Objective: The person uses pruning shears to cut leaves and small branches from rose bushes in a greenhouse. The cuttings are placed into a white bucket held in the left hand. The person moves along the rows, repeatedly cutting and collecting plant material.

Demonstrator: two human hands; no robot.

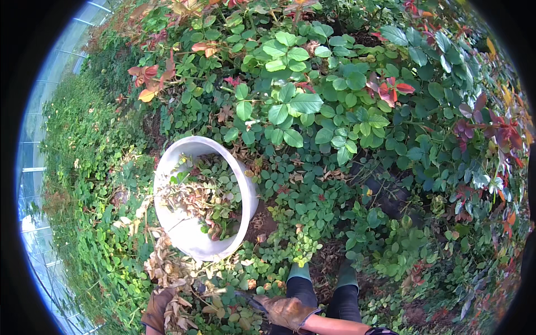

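Note:
My left hand (158, 307), in a brown work glove, grips a bunch of dry, curled rose stems and leaves (167, 268) below the bucket. My right hand (289, 312), gloved too, is closed around a dark hand tool (254, 302), apparently pruning shears; whether its blades are apart cannot be told. A white plastic bucket (250, 197) stands tilted among the plants, above both hands in the view. Inside it lie dry brown leaves (194, 197) and green cuttings (215, 171). Some of the dry bunch reaches up beside the bucket's lower left rim.
Dense rose bushes (293, 104) with green and reddish leaves surround the bucket. My legs in dark trousers and green boots (300, 272) stand at the lower middle, with leaf litter (326, 268) between them. A greenhouse wall (35, 169) curves along the left rim.

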